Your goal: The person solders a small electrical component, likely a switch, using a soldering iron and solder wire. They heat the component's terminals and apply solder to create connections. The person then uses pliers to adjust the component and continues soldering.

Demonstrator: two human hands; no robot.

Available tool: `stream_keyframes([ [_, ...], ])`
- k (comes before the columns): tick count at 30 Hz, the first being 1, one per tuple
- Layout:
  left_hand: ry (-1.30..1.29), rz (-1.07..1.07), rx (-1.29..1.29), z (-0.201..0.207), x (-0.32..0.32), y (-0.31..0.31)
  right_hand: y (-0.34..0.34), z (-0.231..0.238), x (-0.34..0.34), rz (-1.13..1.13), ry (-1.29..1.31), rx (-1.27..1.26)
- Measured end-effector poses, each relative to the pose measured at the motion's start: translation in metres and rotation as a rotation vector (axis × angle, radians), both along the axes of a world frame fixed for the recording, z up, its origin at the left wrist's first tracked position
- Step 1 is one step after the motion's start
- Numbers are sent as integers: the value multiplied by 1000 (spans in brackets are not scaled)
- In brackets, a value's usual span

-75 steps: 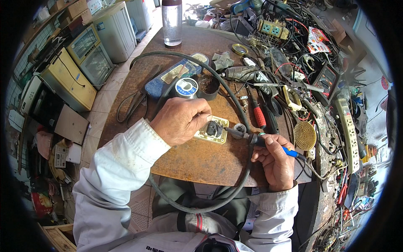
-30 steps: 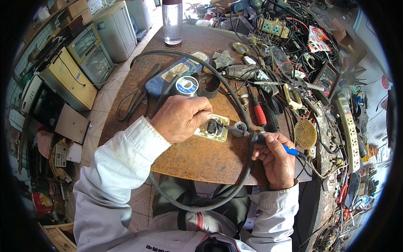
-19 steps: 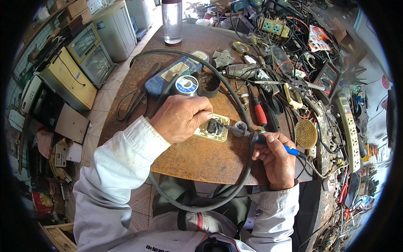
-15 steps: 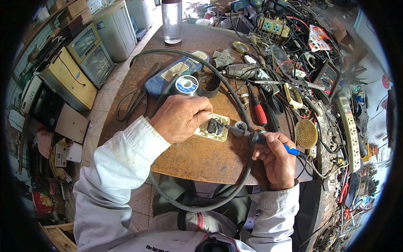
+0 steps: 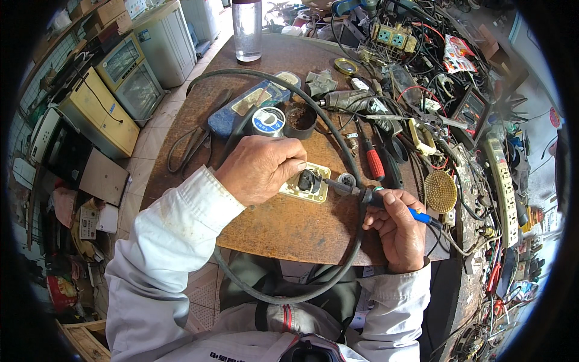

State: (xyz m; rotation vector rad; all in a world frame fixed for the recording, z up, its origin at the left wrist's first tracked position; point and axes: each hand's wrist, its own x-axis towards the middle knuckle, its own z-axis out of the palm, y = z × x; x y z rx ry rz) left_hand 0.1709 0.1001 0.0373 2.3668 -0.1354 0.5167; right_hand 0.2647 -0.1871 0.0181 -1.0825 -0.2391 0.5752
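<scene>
A blue-and-black soldering iron [image 5: 419, 215] lies in my right hand [image 5: 398, 229], the fingers wrapped round its handle. Its metal tip points left, to the dark part inside a cream plastic housing [image 5: 318, 196] on the table. Over the housing's left side, my left hand [image 5: 262, 169] pinches with thumb and forefinger; what sits in the pinch is too small to make out. Just behind that hand stands a solder spool [image 5: 268, 121] with a blue-and-white label, beside a round dark tin [image 5: 300, 120]. A thick black cable [image 5: 357, 244] loops round the work and passes near the iron.
On the wooden table [image 5: 289, 235] lie a blue case [image 5: 247, 102], pliers [image 5: 196, 151] and a red-handled screwdriver [image 5: 373, 163]. Tangled wires and tools crowd the right side, with a long power strip [image 5: 503, 190]. A clear bottle [image 5: 246, 36] stands at the far edge.
</scene>
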Motion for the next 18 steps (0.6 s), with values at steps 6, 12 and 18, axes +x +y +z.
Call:
stream_keyframes([
  [6, -3, -3, 12, 1, 0, 0, 0, 0, 0, -1, -2, -5],
  [12, 13, -1, 13, 0, 0, 0, 0, 0, 0, -1, -4, -11],
  [18, 5, -9, 23, 0, 1, 1, 0, 0, 0, -6, -4, -13],
])
